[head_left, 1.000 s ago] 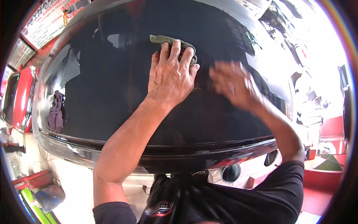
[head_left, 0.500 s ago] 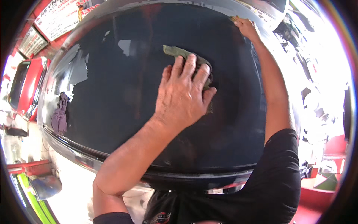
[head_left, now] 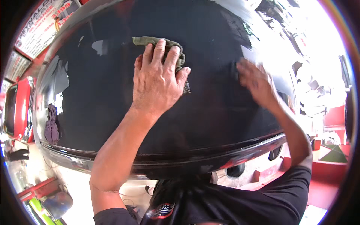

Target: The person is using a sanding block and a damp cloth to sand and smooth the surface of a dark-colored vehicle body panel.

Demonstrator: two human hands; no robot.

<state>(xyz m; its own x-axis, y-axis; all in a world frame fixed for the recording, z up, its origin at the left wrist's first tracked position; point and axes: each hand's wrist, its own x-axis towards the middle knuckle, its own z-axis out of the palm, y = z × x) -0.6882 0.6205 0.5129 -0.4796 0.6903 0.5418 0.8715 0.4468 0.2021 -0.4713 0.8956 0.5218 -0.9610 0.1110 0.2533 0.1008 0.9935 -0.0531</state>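
Pinning the cloth [head_left: 182, 59], slanted lengthwise upper-left to lower-right, your left hand [head_left: 157, 80] spreads loosely. Your right hand [head_left: 258, 83] blurs, its grip unclear.

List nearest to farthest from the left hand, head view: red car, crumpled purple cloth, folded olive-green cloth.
1. Folded olive-green cloth: touching, under the left hand.
2. Crumpled purple cloth: on the glossy dark panel, toward its left edge.
3. Red car: beyond the panel, at the picture's left.

Olive-green cloth [head_left: 144, 40]; black panel [head_left: 108, 101]; purple rag [head_left: 51, 130]; red car [head_left: 24, 103].
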